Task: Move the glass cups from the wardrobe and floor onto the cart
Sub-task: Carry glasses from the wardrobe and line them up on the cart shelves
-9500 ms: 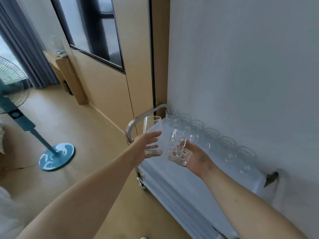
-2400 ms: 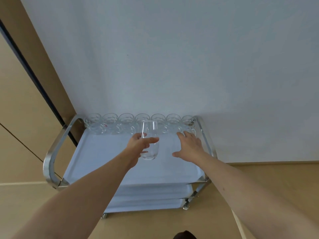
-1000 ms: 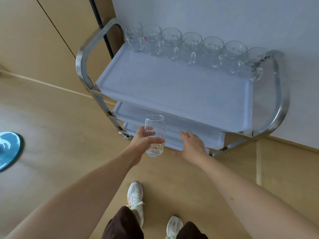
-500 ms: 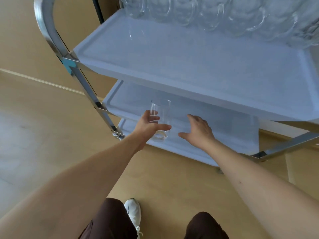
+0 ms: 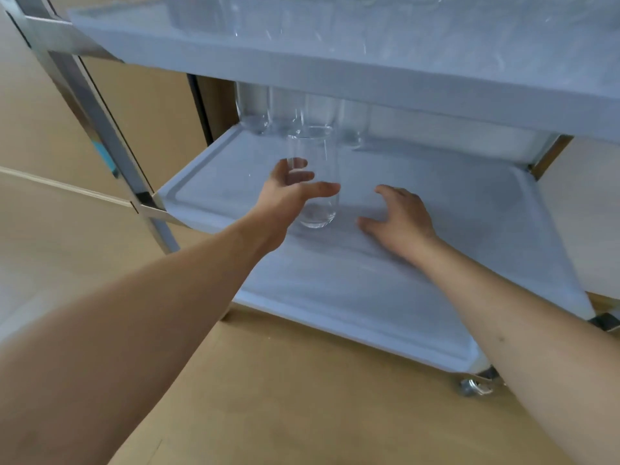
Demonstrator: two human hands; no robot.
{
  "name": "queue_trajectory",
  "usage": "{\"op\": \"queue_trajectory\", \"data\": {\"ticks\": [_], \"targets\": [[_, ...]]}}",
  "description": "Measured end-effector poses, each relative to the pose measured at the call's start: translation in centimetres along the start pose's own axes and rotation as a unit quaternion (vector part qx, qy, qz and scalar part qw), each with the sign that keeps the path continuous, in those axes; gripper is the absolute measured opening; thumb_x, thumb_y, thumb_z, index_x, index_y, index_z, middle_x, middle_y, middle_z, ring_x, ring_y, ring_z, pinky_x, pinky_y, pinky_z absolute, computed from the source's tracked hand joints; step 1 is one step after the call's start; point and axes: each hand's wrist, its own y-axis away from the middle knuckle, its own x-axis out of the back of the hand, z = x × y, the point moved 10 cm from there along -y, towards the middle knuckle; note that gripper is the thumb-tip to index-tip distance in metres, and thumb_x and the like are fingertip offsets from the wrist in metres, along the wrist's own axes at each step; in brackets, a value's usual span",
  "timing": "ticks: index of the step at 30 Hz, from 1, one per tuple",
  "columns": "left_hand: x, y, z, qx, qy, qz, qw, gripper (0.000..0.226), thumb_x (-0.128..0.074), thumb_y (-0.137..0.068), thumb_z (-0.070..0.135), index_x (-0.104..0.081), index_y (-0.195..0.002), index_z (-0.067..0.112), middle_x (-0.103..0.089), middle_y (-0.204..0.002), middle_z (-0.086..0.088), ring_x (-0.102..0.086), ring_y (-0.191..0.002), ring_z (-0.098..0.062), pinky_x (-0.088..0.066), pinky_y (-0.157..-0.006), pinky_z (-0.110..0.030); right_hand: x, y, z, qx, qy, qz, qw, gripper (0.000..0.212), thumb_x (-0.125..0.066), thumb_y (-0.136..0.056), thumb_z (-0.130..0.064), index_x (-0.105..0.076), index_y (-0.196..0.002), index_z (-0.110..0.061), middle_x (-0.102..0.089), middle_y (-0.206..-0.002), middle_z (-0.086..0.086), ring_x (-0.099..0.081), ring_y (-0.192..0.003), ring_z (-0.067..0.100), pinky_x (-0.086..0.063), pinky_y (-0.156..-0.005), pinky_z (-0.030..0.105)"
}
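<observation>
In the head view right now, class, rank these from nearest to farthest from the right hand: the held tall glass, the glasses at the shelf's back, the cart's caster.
From the right hand:
1. Tall glass, just left, in the left hand.
2. Back-row glasses, behind it.
3. Caster, lower right, by the floor.

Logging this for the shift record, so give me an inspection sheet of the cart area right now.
Surface: pale middle shelf of the cart, under the top shelf.
Job's things: tall glass upright over the middle shelf; more glasses along its back edge.
Clutter: nothing seen.
Grippers: left hand grips the tall glass; right hand open over the shelf, holding nothing.
Cables: nothing seen.
Surroundings: tan floor, metal cart frame, caster.
</observation>
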Motion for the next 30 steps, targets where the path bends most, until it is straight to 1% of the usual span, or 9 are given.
{"op": "queue_trajectory", "data": {"ticks": [3, 8, 10, 12, 15, 18, 21, 24, 30], "targets": [[-0.7, -1.3, 0.1, -0.023, -0.009, -0.002, 1.0, 0.081, -0.09, -0.049, 0.032, -0.056, -0.123, 0.027, -0.065, -0.121, 0.007, -0.066, -0.107, -0.011, -0.046, -0.082, -0.028, 0.2, -0.9, 0.5, 0.002, -0.012, 0.023, 1.0, 0.076, -0.074, -0.086, -0.047, -0.046, -0.15, -0.018, -0.046, -0.154, 0.007, -0.038, -0.142, 0.032, -0.033, -0.115, 0.038], [-2.3, -3.3, 0.0, -0.065, -0.005, -0.013, 0.998, 0.079, -0.095, -0.055, 0.023, -0.055, -0.123, 0.029, -0.063, -0.123, 0.004, -0.063, -0.113, -0.01, -0.048, -0.083, -0.024, 1.5, -1.3, 1.0, -0.003, -0.117, 0.081, 0.99, 0.061, -0.073, -0.089, -0.046, -0.058, -0.141, -0.019, -0.056, -0.146, 0.002, -0.05, -0.135, 0.024, -0.036, -0.11, 0.029], [-3.1, -3.9, 0.0, -0.083, -0.008, -0.015, 0.996, 0.077, -0.096, -0.062, 0.017, -0.054, -0.126, 0.028, -0.062, -0.124, 0.004, -0.06, -0.116, -0.009, -0.048, -0.085, -0.024, 2.5, -0.9, 1.5, -0.019, -0.209, 0.118, 0.971, 0.046, -0.07, -0.092, -0.047, -0.066, -0.13, -0.023, -0.064, -0.135, -0.006, -0.055, -0.129, 0.014, -0.038, -0.102, 0.021], [-3.6, -4.4, -0.2, -0.102, -0.02, -0.017, 0.994, 0.079, -0.095, -0.066, 0.018, -0.052, -0.131, 0.027, -0.061, -0.127, 0.004, -0.057, -0.119, -0.008, -0.045, -0.09, -0.023, 3.2, -0.9, 1.3, -0.022, -0.311, 0.135, 0.941, 0.027, -0.067, -0.093, -0.046, -0.073, -0.111, -0.028, -0.071, -0.118, -0.011, -0.062, -0.117, 0.009, -0.045, -0.098, 0.025], [-3.2, -4.4, -0.2, -0.137, -0.11, -0.005, 0.984, 0.084, -0.095, -0.064, 0.04, -0.047, -0.133, 0.037, -0.057, -0.13, 0.012, -0.053, -0.117, -0.004, -0.04, -0.089, -0.016, 3.7, -1.3, -0.8, -0.001, -0.466, 0.107, 0.878, 0.034, -0.061, -0.083, -0.056, -0.074, -0.092, -0.026, -0.075, -0.103, -0.002, -0.065, -0.097, 0.015, -0.047, -0.09, 0.032], [-2.2, -4.3, 0.2, -0.173, -0.304, 0.006, 0.937, 0.097, -0.091, -0.056, 0.06, -0.043, -0.136, 0.036, -0.052, -0.136, 0.014, -0.046, -0.126, -0.008, -0.036, -0.098, -0.023, 2.9, -2.3, -3.8, 0.037, -0.497, 0.061, 0.865, 0.055, -0.069, -0.071, -0.061, -0.07, -0.115, -0.028, -0.072, -0.113, -0.008, -0.066, -0.102, 0.001, -0.048, -0.089, 0.024], [-1.8, -4.9, -0.2, -0.169, -0.411, -0.028, 0.895, 0.101, -0.09, -0.056, 0.063, -0.045, -0.14, 0.031, -0.053, -0.137, 0.011, -0.042, -0.133, -0.014, -0.036, -0.103, -0.029, 0.8, -3.2, -5.6, 0.039, -0.481, 0.026, 0.875, 0.085, -0.082, -0.06, -0.048, -0.053, -0.136, -0.025, -0.063, -0.127, 0.006, -0.062, -0.117, 0.017, -0.05, -0.1, 0.03], [-2.6, -5.2, -0.9, -0.19, -0.484, -0.053, 0.852, 0.087, -0.082, -0.063, 0.069, -0.049, -0.13, 0.025, -0.057, -0.127, 0.007, -0.047, -0.127, -0.019, -0.032, -0.093, -0.025, -0.7, -3.8, -5.2, 0.032, -0.484, 0.001, 0.874, 0.093, -0.085, -0.054, -0.035, -0.05, -0.139, -0.026, -0.063, -0.124, 0.008, -0.062, -0.114, 0.021, -0.051, -0.096, 0.029], [-3.2, -5.9, -2.3, -0.193, -0.591, -0.057, 0.781, 0.104, -0.03, -0.063, 0.096, -0.047, -0.139, 0.027, -0.049, -0.145, 0.005, -0.039, -0.137, -0.022, -0.027, -0.117, -0.036, 0.3, -6.1, -2.8, 0.019, -0.473, 0.01, 0.881, 0.084, -0.092, -0.048, -0.03, -0.062, -0.126, -0.031, -0.071, -0.113, 0.005, -0.072, -0.101, 0.022, -0.055, -0.08, 0.026]]}}
